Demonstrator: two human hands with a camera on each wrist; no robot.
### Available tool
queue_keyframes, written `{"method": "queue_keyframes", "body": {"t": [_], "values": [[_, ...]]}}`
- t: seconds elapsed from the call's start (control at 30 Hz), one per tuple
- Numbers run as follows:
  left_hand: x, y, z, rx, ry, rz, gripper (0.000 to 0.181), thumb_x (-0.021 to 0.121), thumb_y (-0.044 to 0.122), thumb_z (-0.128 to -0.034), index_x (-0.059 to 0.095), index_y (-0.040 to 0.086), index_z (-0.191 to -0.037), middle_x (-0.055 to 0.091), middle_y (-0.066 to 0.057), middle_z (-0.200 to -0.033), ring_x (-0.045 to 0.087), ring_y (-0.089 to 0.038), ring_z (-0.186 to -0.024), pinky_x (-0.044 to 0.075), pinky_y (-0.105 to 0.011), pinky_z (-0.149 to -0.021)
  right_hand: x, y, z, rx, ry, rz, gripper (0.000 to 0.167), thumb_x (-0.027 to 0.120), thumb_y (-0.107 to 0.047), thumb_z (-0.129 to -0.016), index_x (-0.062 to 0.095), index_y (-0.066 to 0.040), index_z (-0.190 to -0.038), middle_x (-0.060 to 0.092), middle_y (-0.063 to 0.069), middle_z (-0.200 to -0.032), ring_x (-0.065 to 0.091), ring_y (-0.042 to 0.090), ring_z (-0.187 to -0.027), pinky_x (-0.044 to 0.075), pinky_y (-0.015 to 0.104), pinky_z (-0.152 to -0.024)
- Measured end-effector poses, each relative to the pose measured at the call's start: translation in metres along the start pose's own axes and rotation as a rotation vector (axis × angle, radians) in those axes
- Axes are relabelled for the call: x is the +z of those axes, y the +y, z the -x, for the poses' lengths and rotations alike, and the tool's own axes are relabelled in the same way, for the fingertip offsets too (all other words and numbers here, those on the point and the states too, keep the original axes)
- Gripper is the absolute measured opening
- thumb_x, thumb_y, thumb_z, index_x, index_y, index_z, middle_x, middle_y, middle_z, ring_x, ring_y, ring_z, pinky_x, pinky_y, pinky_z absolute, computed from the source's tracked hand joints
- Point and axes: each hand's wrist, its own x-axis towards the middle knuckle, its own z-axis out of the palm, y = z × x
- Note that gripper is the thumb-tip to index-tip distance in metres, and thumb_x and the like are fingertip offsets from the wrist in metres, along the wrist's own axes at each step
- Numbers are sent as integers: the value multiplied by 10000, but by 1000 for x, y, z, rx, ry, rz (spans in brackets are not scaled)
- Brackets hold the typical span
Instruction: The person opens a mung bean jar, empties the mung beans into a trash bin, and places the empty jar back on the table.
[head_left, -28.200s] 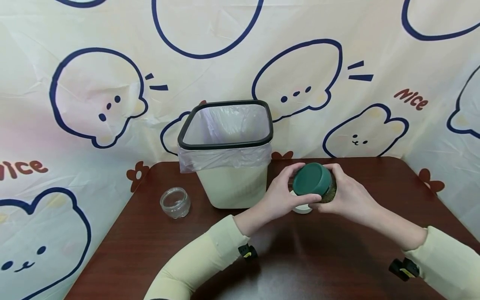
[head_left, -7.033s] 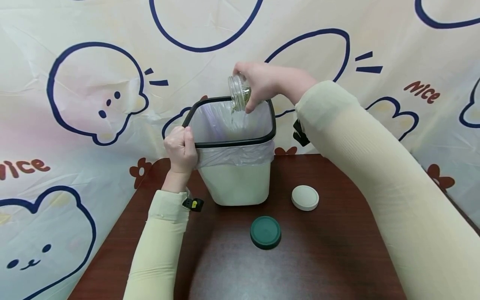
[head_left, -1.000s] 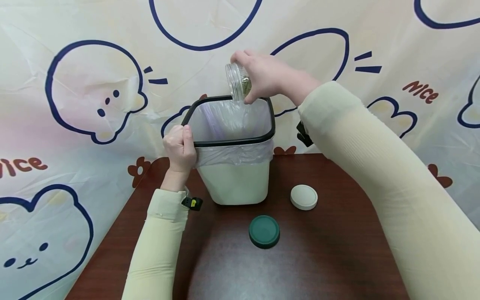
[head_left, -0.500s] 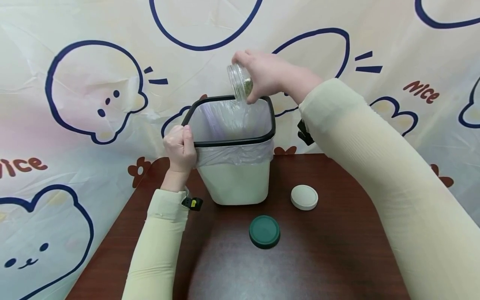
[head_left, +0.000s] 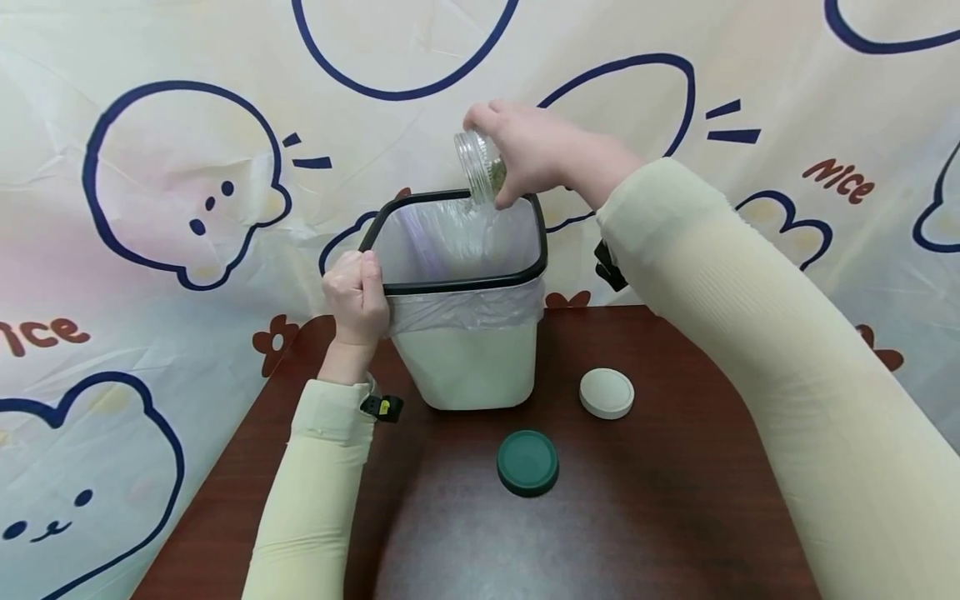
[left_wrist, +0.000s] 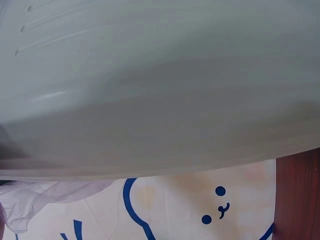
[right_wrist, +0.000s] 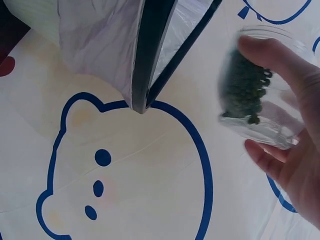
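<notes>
My left hand grips the left side of the trash bin's black rim, its fingers curled over the edge. Above the far right of the bin, my right hand holds a clear glass jar around its body. The jar is lidless and tipped on its side, mouth toward the left. Dark green clumped bits lie inside it in the right wrist view. The bin is pale, with a thin translucent liner folded over its rim. In the left wrist view the bin wall fills most of the picture.
On the dark brown table, a green lid lies in front of the bin. A white lid sits to its right. A cartoon-printed cloth hangs behind and to the sides.
Both hands held the green-lidded jar 28 seconds ago; its lid now lies on the table. The small glass jar left of the bin is out of sight. Lately, the hands barely move.
</notes>
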Motion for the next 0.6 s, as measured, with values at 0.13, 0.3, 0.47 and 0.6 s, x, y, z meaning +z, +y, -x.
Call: {"method": "queue_keyframes", "body": {"t": [0.13,0.3,0.47,0.6], "values": [[0,-1,-1,-2,-2,-2,450,419,108,-896,302,32,-468,275,-77,-462,262,-222,-429,145,-288,-486,-2,-2,-1,-15,49,29,867,823,-199,-735,326,-90,-1438,439,136,-1343,462,320,-1170,421,480,-956],[1,-2,1,-14,-6,-9,453,413,111,-898,298,30,-467,275,-84,-459,268,-228,-430,150,-289,-486,-1,-2,-2,-4,-25,52,890,828,-188,-727,317,-95,-1450,429,142,-1361,441,320,-1192,421,479,-958],[-1,-2,2,-17,-15,-19,456,410,113,-897,297,28,-464,275,-87,-458,273,-236,-429,151,-292,-487,2,0,-1,-12,-2,51,885,823,-182,-725,319,-86,-1446,432,149,-1361,451,333,-1190,422,492,-957],[-4,-2,1,-13,-10,-8,458,419,113,-897,301,26,-463,279,-88,-459,278,-240,-432,153,-295,-493,-1,-2,-2,-23,63,65,889,819,-182,-729,311,-90,-1453,423,141,-1373,459,331,-1194,421,494,-956]]}}
